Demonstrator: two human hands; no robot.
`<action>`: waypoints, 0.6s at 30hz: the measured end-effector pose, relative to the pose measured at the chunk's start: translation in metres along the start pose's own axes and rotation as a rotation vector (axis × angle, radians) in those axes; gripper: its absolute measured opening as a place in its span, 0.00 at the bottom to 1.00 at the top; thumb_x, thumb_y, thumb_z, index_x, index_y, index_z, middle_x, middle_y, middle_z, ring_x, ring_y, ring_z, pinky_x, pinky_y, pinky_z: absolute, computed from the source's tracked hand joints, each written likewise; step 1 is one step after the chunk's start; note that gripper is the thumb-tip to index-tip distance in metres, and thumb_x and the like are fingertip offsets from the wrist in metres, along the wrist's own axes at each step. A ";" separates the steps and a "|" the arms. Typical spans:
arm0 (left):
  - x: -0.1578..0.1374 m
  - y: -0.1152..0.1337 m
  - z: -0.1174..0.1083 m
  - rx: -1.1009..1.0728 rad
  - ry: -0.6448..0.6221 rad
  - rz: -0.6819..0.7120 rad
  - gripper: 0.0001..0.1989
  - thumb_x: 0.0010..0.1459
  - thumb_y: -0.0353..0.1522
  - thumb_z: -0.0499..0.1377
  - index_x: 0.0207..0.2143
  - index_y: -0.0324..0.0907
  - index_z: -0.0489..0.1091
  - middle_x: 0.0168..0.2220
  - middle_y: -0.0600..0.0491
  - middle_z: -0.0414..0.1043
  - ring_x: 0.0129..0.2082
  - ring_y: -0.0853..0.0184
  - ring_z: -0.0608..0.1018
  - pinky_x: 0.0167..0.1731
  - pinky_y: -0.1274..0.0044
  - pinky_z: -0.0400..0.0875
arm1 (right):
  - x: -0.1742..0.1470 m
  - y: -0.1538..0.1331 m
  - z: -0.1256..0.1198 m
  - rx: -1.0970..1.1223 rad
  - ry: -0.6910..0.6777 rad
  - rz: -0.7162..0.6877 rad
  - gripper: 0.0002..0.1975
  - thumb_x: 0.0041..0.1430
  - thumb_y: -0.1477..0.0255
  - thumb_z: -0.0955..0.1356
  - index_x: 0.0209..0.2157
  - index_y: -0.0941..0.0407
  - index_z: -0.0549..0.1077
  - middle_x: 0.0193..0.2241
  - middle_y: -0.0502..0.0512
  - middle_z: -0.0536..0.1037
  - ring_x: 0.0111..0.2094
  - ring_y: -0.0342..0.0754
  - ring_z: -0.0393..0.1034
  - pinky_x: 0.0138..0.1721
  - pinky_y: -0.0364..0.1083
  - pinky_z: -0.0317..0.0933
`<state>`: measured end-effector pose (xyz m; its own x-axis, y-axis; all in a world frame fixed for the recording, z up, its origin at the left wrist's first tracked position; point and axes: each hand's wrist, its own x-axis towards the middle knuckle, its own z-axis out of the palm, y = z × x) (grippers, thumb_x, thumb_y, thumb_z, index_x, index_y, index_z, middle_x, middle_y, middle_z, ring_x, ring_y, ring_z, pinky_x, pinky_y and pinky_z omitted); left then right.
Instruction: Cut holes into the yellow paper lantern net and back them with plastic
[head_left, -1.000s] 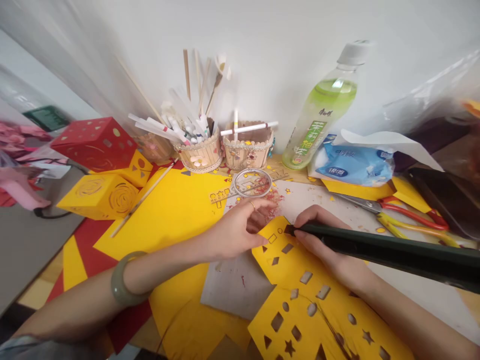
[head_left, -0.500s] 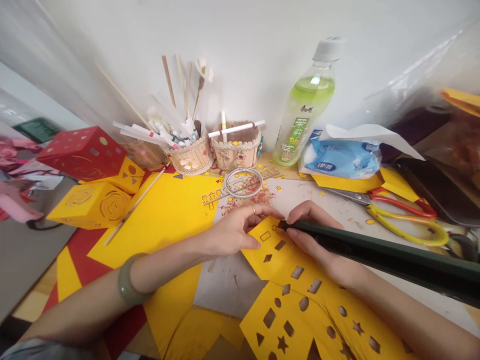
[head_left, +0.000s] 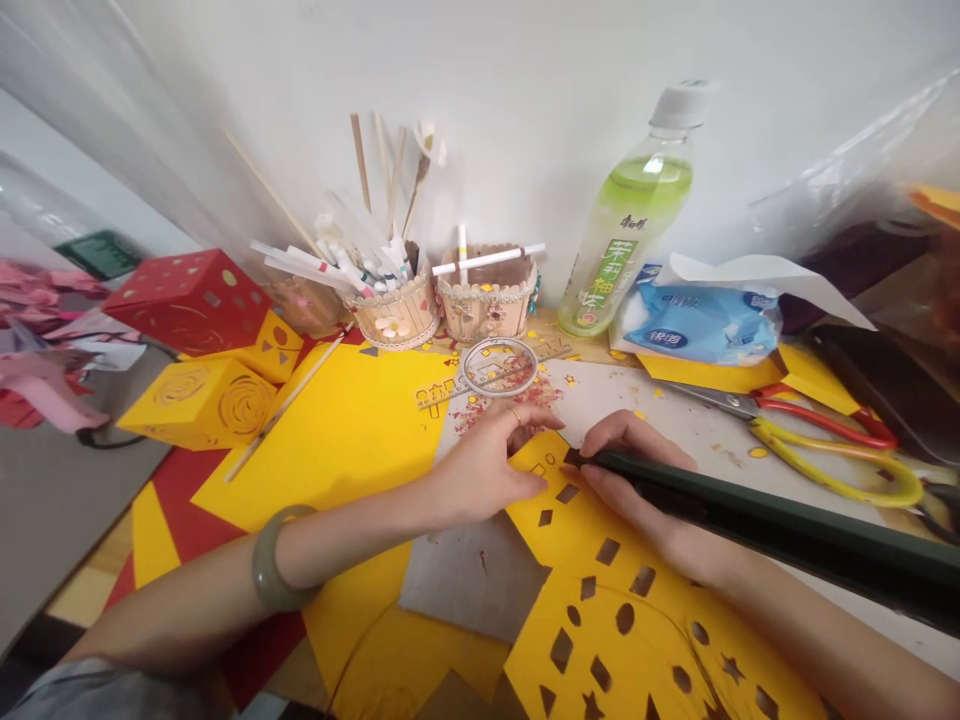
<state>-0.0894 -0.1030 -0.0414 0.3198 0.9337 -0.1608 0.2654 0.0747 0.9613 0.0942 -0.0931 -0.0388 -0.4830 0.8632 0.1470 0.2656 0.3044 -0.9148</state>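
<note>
Left hand (head_left: 480, 465): thumb newly covered part of drawn rectangle (head_left: 537, 469), fully visible half second earlier; hold probably steadier. Left fingers pinched far edge of punched yellow card (head_left: 576, 538), over grey sheet (head_left: 465, 580). Right hand (head_left: 652, 525): fingers pinched dark tool (head_left: 720, 505) near tip, at card's edge.

Left cup (head_left: 397, 318): crowded pens (head_left: 360, 268). Right cup (head_left: 487, 310): pen upright, another across rim. Bottle (head_left: 626, 235): green drink.

Drink bottle (head_left: 643, 190), green label panel (head_left: 613, 270): white vertical characters 茉莉柚, lowest one unclear; black script above it not legible | blue tissue pack (head_left: 701, 318), dark oval badge (head_left: 667, 340): white 银, second character unclear | stencil ruler (head_left: 452, 388): scale figures too small to read
</note>
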 end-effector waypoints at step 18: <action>0.000 -0.001 0.003 0.227 0.102 0.149 0.20 0.42 0.22 0.64 0.40 0.43 0.68 0.42 0.51 0.63 0.45 0.63 0.69 0.47 0.66 0.65 | -0.001 -0.010 0.004 -0.029 0.064 0.043 0.02 0.57 0.73 0.61 0.30 0.53 0.62 0.20 0.46 0.66 0.21 0.40 0.58 0.22 0.40 0.52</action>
<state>-0.0867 -0.1041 -0.0432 0.2802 0.9599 0.0128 0.4227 -0.1353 0.8961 0.0886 -0.0987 -0.0317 -0.4165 0.8995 0.1320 0.3098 0.2769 -0.9096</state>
